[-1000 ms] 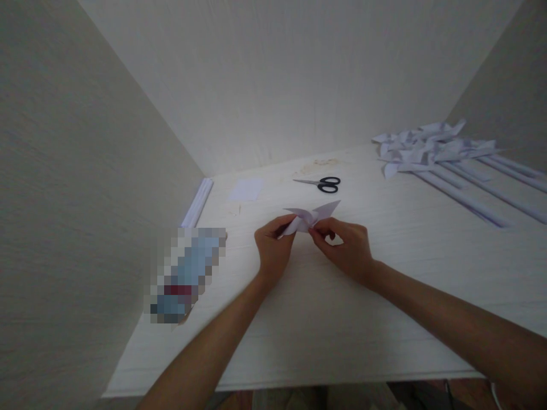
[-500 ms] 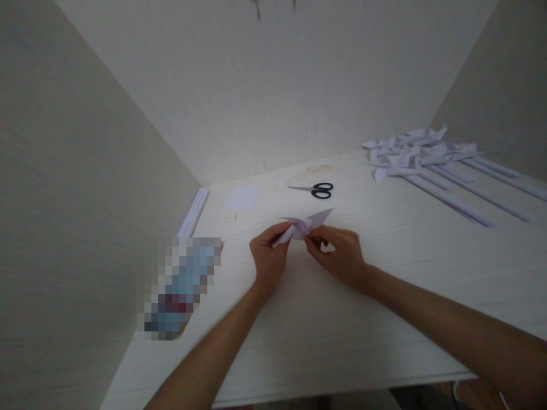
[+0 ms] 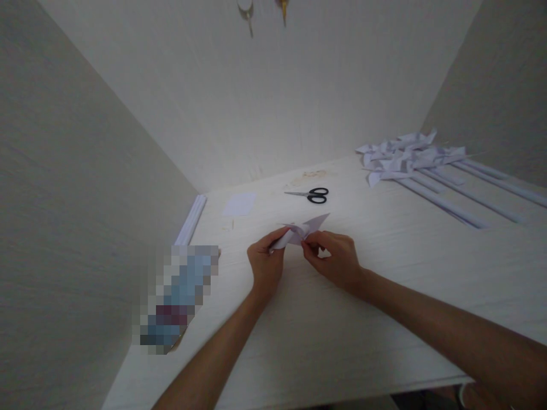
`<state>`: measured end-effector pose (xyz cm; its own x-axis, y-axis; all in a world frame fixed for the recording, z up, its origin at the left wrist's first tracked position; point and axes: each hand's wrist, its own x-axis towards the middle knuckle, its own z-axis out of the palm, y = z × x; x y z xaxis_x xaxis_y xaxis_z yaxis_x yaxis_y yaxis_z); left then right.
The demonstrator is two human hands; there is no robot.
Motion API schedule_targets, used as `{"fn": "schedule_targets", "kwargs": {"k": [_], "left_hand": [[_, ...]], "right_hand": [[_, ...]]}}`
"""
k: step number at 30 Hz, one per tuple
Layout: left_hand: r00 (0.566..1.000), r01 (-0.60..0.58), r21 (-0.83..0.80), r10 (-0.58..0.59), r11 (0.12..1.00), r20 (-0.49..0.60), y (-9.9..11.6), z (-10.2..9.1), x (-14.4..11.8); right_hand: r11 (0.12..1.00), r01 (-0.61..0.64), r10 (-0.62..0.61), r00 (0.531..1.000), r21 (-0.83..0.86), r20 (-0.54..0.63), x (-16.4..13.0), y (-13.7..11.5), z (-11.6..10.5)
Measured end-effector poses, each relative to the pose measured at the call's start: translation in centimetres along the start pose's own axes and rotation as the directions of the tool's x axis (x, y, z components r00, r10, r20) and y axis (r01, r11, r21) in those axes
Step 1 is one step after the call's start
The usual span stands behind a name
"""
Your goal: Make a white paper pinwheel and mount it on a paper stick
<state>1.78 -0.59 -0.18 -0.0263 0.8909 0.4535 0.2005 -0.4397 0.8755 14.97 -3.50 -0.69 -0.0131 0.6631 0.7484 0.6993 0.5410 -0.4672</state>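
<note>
A white paper pinwheel (image 3: 301,230) with curled blades is held between my two hands above the table. My left hand (image 3: 268,259) grips its left side, thumb and fingers closed on the paper. At its right lower part, my right hand (image 3: 331,256) pinches with thumb and fingertips; whether a small pin or stick is in that pinch I cannot make out. Beyond the pinwheel lies a pair of scissors (image 3: 317,195) with black handles, blades pointing left. A square white sheet of paper (image 3: 240,204) lies flat to the far left of my hands.
Several finished paper pinwheels (image 3: 401,156) on rolled paper sticks (image 3: 444,200) are piled at the right. Rolled white paper sticks (image 3: 191,221) lie along the left wall, near a pixelated object (image 3: 183,296). Small thin bits (image 3: 314,175) are scattered behind the scissors. Walls enclose three sides.
The camera view has tilted up slightly, so things sit lower in the picture. Both hands keep their hold on the pinwheel, with little other visible motion.
</note>
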Motion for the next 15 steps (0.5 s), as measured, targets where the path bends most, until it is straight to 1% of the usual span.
{"fn": "schedule_targets", "kwargs": {"k": [9, 15], "left_hand": [[1.0, 0.004, 0.02, -0.004, 1.0, 0.001, -0.32, -0.14, -0.14], [1.0, -0.013, 0.011, 0.013, 1.0, 0.005, -0.45, -0.16, -0.04]], "right_hand": [[1.0, 0.015, -0.016, 0.999, -0.006, -0.03, -0.07, 0.14, 0.17], [0.999, 0.051, -0.05, 0.998, 0.019, -0.047, -0.07, 0.52, 0.57]]}}
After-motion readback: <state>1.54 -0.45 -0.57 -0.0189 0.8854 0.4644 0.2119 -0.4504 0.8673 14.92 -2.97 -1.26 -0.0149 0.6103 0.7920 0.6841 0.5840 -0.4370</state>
